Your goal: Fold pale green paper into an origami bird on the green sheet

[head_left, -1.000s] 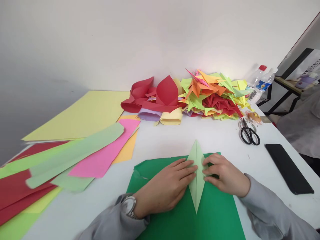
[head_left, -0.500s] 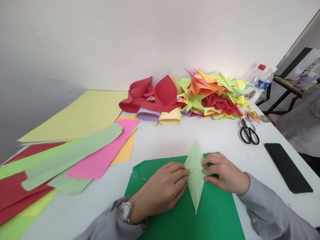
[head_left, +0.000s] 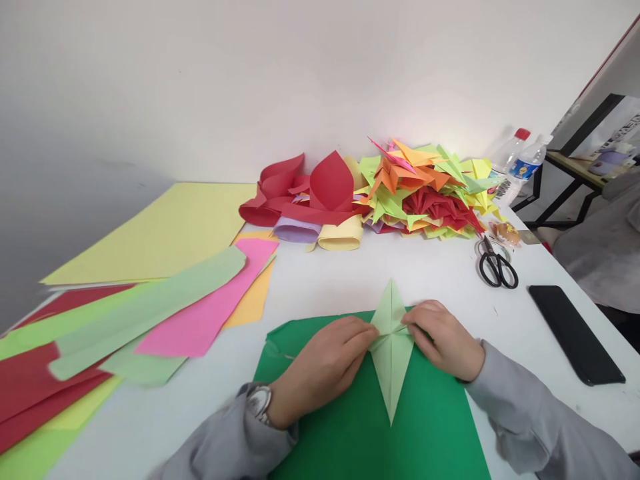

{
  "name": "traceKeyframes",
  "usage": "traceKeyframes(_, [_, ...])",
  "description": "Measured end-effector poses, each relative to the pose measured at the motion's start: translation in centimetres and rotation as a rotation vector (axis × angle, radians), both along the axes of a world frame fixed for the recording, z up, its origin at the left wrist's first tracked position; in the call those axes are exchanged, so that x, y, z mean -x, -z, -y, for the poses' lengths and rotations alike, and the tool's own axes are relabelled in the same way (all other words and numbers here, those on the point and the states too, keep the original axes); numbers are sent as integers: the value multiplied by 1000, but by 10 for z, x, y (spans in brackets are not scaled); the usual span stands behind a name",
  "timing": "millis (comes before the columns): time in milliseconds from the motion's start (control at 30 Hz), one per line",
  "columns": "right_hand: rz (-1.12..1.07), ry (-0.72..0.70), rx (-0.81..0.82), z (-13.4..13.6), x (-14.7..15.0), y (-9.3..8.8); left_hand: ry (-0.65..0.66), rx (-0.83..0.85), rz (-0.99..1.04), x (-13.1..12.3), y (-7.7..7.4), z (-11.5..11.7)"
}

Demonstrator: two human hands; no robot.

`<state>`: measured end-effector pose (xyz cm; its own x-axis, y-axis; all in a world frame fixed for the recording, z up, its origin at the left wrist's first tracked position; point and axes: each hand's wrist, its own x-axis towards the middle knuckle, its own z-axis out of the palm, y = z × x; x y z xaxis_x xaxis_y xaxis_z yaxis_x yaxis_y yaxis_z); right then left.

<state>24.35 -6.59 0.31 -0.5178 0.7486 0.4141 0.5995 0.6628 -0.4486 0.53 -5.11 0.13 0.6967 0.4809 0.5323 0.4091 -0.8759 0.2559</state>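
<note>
A pale green folded paper diamond (head_left: 391,373) lies over a dark green sheet (head_left: 350,427), its long points facing away from and toward me. Creases run along its length and across its middle. My left hand (head_left: 333,360) pinches the diamond's left side near the middle, thumb and fingers together. On the other side, my right hand (head_left: 443,337) has fingertips and thumb closed on a small raised flap at the diamond's centre right. The paper right inside each pinch is partly hidden by the fingers.
Colored paper strips (head_left: 150,313) and a large yellow sheet (head_left: 150,233) lie at left. Rolled red paper (head_left: 333,187) and a heap of folded paper pieces (head_left: 425,187) stand against the wall. Black scissors (head_left: 497,267), a phone (head_left: 575,333) and bottles (head_left: 525,163) are at right.
My right hand's fingers have drawn together from a loose hold at the right edge into a pinch on a flap. The diamond's middle now shows flaps lifted sideways. Both hands shifted slightly.
</note>
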Motion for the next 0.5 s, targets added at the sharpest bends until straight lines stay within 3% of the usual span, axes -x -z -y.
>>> traceKeyframes(133, [93, 1, -67, 0, 3, 3, -135, 7, 44, -7, 9, -5])
traceKeyframes(233, [112, 9, -117, -1, 3, 3, -160, -49, 32, -12, 7, -6])
traceKeyframes(400, [105, 17, -153, -1, 3, 4, -66, 48, -94, -9, -5, -3])
traceKeyframes(500, [108, 22, -149, -1, 4, 4, -26, 103, -50, -6, -3, -6])
